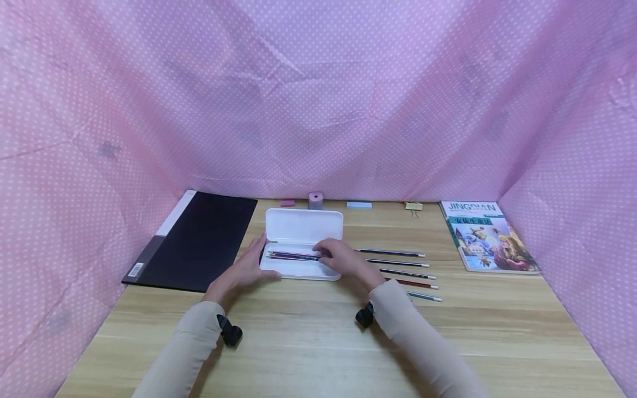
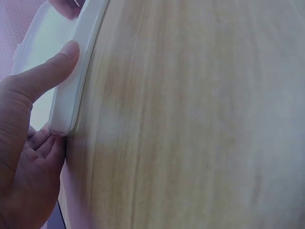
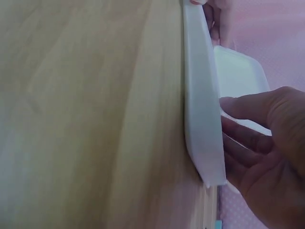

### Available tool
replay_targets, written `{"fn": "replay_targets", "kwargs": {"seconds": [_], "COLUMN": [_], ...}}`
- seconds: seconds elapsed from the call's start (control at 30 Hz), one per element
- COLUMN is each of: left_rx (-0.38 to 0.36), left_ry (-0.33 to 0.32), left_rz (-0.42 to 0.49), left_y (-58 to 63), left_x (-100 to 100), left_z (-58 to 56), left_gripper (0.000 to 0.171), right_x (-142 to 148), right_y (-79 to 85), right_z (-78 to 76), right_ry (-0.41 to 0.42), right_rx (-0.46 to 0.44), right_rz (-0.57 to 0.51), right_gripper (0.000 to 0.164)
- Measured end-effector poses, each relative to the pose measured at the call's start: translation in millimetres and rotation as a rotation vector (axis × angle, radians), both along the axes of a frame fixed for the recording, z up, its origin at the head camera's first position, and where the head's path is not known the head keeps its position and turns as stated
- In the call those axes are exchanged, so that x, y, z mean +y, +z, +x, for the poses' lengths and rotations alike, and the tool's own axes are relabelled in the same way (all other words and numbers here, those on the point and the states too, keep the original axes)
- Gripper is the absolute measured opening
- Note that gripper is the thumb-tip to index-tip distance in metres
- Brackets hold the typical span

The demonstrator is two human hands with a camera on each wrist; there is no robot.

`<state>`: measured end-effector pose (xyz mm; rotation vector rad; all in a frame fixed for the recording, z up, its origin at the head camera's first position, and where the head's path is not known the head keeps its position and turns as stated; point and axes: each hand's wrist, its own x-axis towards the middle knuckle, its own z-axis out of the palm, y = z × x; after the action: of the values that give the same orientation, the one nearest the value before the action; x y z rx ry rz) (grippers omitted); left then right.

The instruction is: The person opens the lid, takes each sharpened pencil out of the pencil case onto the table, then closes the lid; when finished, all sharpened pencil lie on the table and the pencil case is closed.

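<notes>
Pink dotted cloth hangs behind the white pencil case, which sits open on a wood-grain table, lid raised at its back edge. A few dark pencils lie lengthwise inside the case, points toward its left end. Left hand grips the case's left end: thumb on the front wall, spread from the other fingers, which curl at the end. Right hand reaches into the case's right half, over the pencils' right ends; fingers bent, tips hidden, cannot tell if they pinch a pencil. Right of the case: five loose pencils in a row, partly covered by hand and arm; farther right, a book. Left of the case: black folder. Beyond the case: pink block, paper roll, pale blue block, binder clip off to the right.
</notes>
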<state>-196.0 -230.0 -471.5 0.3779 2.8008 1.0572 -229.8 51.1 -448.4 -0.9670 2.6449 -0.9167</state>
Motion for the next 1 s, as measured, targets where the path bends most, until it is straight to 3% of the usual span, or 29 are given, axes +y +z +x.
{"fn": "replay_targets", "kwargs": {"seconds": [0.2, 0.4, 0.63, 1.0], "left_rx": [-0.008, -0.007, -0.001, -0.011], "left_ry": [0.004, 0.008, 0.006, 0.013], "left_rz": [0.000, -0.006, 0.010, 0.003], "left_y": [0.3, 0.8, -1.3, 2.5], "left_x": [0.1, -0.2, 0.5, 1.0], "left_z": [0.8, 0.8, 0.5, 3.1], "left_gripper": [0.127, 0.128, 0.126, 0.126], "right_x": [-4.9, -3.5, 2.3, 46.2], "right_y": [0.5, 0.4, 2.2, 20.4], "right_z": [-2.0, -3.2, 0.2, 18.3], "right_ry": [-0.001, -0.001, -0.065, -0.130], "right_rx": [-0.081, -0.081, -0.111, -0.026], "right_rz": [0.018, -0.019, -0.065, -0.150], "right_gripper": [0.024, 0.019, 0.019, 0.018]}}
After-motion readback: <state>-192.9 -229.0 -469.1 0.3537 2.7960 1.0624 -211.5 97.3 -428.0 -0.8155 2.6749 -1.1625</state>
